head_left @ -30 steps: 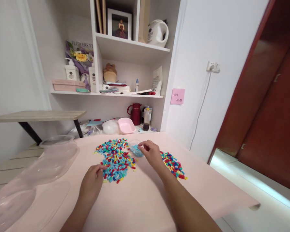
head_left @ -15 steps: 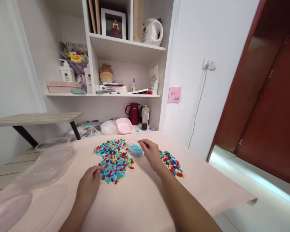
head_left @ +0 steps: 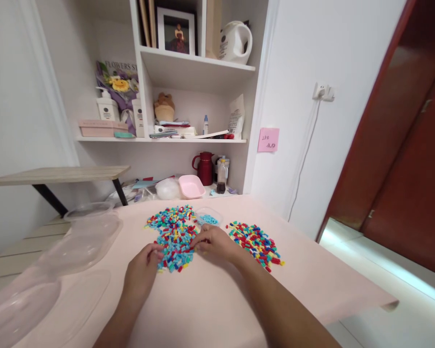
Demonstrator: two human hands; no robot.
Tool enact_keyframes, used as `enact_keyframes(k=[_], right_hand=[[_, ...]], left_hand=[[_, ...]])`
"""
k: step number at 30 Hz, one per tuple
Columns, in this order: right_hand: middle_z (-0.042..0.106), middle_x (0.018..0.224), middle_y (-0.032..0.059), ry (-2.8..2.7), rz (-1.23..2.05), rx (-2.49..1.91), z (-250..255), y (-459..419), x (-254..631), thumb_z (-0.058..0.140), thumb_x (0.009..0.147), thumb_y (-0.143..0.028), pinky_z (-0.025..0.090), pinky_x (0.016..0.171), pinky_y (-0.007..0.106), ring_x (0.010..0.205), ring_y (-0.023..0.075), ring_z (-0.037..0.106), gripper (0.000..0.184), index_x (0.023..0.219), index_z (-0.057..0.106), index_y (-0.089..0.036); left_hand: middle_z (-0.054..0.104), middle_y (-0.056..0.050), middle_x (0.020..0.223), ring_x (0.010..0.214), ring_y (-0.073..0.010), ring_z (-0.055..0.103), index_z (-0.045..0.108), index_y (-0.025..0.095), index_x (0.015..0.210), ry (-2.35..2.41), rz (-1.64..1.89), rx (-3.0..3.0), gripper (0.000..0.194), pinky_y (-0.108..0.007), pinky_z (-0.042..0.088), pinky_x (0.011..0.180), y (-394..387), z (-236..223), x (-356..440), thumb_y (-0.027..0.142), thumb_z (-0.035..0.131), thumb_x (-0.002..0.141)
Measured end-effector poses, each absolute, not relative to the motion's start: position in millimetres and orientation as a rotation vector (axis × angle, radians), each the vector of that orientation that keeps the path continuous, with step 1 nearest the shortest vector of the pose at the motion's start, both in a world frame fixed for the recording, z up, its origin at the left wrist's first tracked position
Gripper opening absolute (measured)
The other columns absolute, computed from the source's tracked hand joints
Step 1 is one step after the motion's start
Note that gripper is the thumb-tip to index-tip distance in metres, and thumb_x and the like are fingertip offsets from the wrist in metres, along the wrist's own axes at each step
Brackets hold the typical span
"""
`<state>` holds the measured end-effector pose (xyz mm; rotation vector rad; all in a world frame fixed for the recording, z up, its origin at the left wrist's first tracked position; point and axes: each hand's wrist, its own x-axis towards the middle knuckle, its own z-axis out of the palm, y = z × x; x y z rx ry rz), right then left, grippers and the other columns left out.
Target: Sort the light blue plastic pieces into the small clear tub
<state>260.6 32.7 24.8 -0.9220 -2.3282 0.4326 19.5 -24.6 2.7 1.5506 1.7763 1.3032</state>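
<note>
Head view | my left hand [head_left: 141,269], right hand [head_left: 216,241]: fingers half-curled, hold unclear | bricks [head_left: 176,247]: likely light, stiff, slick; I'd pinch opposite sides

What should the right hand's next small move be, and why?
Probably pinch one light blue piece from the middle pile with the right hand: its fingertips are at that pile's right edge, many light blue pieces lie there, and the clear container just beyond holds what look like only light blue ones.
</note>
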Motion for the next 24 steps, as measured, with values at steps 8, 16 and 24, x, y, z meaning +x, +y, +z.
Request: enact_keyframes(k=[8,16,24], right_hand=[[0.060,0.082,0.0001,-2.439,0.376,-0.914,16.5,33.3,259.5,0.056,0.079,-0.020,0.041,0.071,0.022,0.078,0.0136,0.056,0.024,0.092,0.074,-0.030],[0.061,0.086,0.0007,-2.464,0.393,-1.010,21.3,34.2,266.9,0.063,0.077,-0.023,0.039,0.068,0.021,0.077,0.0132,0.056,0.025,0.099,0.073,-0.029],[0.064,0.088,0.0002,-2.501,0.429,-0.935,20.8,33.8,266.2,0.065,0.076,-0.021,0.039,0.068,0.021,0.075,0.0123,0.057,0.028,0.101,0.072,-0.031]], left_hand=[[0.073,-0.004,0.095,0.086,-0.0206,0.068,0.068,0.023,0.086,1.883,1.349,1.591,0.026,-0.031,0.050,0.077,-27.8,9.1,18.9,0.027,0.045,0.076],[0.073,-0.005,0.097,0.087,-0.0205,0.068,0.068,0.021,0.087,1.893,1.367,1.585,0.027,-0.030,0.050,0.079,-29.1,12.1,20.1,0.027,0.044,0.075],[0.073,-0.004,0.096,0.085,-0.0199,0.068,0.067,0.023,0.088,1.870,1.337,1.548,0.027,-0.029,0.049,0.075,-27.5,9.1,19.0,0.028,0.044,0.076]])
